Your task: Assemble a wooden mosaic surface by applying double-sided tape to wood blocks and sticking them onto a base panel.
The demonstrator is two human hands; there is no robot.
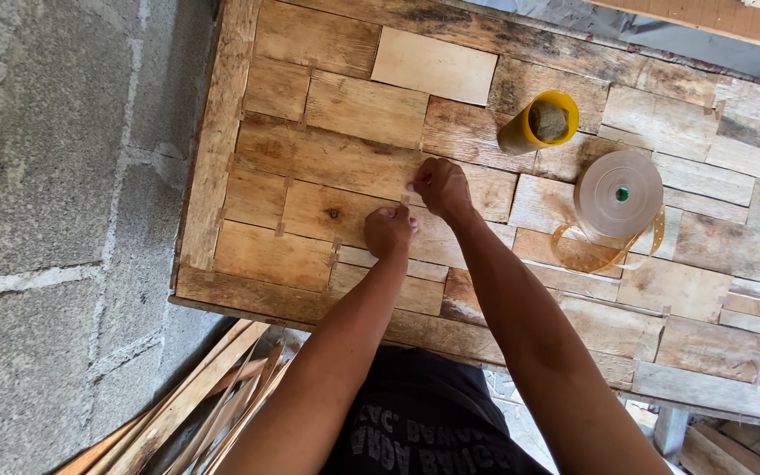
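A bench [222, 132] is filling most of the view, with a block wall [54, 176] lying to its left. Both hands are resting near the bench's middle, the left hand [389, 230] just beside the right hand [441, 186]. A cup [540, 123] is standing right of them, holding a lump [549, 121]. A tape roll [618, 195] is sitting further right. Wood strips [195, 405] are lying below the bench's left corner.
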